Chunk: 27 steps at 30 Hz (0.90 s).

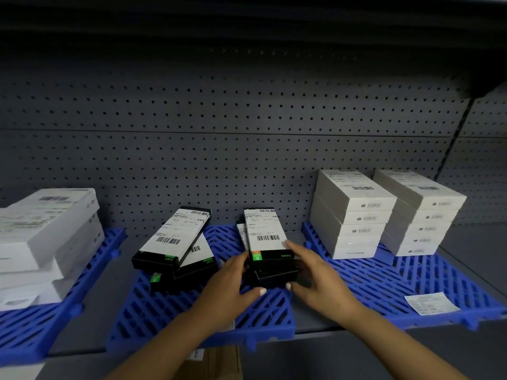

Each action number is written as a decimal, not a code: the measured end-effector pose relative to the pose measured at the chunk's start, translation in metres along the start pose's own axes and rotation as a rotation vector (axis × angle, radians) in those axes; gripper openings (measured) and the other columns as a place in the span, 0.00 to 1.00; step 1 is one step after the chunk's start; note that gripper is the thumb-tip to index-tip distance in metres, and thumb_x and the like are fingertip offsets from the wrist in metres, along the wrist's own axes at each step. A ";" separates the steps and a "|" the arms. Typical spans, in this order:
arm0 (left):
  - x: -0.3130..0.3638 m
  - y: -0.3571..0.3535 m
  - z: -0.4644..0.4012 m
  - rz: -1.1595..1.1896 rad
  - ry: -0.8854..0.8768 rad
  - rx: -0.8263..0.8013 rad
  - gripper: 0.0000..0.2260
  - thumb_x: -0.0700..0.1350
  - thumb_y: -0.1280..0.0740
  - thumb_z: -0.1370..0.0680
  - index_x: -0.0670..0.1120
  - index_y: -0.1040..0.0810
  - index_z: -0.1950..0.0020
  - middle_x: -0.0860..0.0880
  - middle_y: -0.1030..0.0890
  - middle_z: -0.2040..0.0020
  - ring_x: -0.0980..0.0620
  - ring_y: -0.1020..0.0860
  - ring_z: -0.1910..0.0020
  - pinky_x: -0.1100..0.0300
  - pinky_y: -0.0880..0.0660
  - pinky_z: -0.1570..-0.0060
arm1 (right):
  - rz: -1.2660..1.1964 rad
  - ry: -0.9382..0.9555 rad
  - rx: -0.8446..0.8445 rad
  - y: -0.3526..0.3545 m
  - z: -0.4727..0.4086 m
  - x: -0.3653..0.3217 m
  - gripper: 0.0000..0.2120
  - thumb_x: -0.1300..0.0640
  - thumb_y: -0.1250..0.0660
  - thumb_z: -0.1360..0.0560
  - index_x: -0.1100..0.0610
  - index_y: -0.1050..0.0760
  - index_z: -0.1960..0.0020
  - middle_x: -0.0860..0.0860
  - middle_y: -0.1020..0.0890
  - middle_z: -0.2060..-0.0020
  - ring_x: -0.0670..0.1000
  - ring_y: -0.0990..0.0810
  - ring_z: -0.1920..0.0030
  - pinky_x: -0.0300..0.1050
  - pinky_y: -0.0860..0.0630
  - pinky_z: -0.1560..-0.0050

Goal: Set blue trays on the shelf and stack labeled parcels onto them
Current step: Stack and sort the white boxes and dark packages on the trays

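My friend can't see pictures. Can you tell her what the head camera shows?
Two hands, the left hand and right hand, hold a stack of black labeled parcels on the middle blue tray of a grey shelf. Another black stack sits crookedly beside it, and white boxes stand on the side trays.

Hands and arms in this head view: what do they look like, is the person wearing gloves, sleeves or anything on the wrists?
Both arms are bare as far as the picture shows: no sleeves, gloves, watch or bracelet in view. The left hand and the right hand wear no rings that I can make out. The fingernails are pale, maybe lightly polished; blur makes that hard to confirm.
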<state>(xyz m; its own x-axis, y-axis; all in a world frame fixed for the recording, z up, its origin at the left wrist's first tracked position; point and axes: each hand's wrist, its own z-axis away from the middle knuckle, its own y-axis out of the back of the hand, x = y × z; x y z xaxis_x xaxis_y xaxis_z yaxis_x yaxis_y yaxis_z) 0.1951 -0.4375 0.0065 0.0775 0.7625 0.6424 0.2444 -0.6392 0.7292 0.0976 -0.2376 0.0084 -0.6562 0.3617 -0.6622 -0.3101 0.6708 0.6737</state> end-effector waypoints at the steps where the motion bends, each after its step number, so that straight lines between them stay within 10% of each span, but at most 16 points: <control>1: 0.000 0.000 -0.001 0.006 0.002 0.001 0.33 0.54 0.33 0.24 0.54 0.47 0.25 0.58 0.34 0.32 0.60 0.33 0.35 0.69 0.37 0.41 | -0.020 -0.034 -0.011 -0.001 -0.001 0.000 0.40 0.58 0.27 0.29 0.43 0.46 0.25 0.39 0.30 0.35 0.36 0.30 0.36 0.33 0.30 0.37; 4: -0.001 -0.001 -0.005 0.024 0.039 0.013 0.32 0.50 0.34 0.22 0.54 0.48 0.24 0.55 0.31 0.32 0.60 0.32 0.34 0.67 0.35 0.40 | 0.013 -0.121 -0.060 -0.007 -0.005 0.000 0.43 0.56 0.27 0.29 0.45 0.51 0.24 0.38 0.29 0.37 0.36 0.30 0.38 0.23 0.35 0.43; 9: -0.005 -0.003 -0.014 0.030 0.069 0.047 0.29 0.46 0.35 0.21 0.54 0.45 0.24 0.54 0.28 0.34 0.58 0.29 0.36 0.66 0.34 0.43 | 0.014 -0.176 -0.055 -0.014 -0.018 0.004 0.36 0.56 0.29 0.27 0.49 0.44 0.25 0.47 0.26 0.34 0.45 0.29 0.33 0.40 0.30 0.36; 27: -0.027 -0.004 -0.035 0.009 0.163 0.095 0.35 0.47 0.33 0.22 0.47 0.50 0.22 0.47 0.27 0.33 0.52 0.27 0.37 0.62 0.30 0.39 | 0.126 -0.120 -0.118 -0.023 -0.046 0.010 0.29 0.51 0.34 0.24 0.50 0.40 0.25 0.48 0.25 0.34 0.49 0.26 0.36 0.42 0.29 0.38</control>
<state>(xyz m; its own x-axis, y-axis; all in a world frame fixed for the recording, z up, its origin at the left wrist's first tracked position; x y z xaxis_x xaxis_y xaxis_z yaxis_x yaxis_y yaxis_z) 0.1579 -0.4587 -0.0052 -0.0754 0.7258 0.6837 0.3350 -0.6274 0.7030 0.0668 -0.2789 0.0018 -0.6104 0.5176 -0.5996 -0.3134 0.5374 0.7830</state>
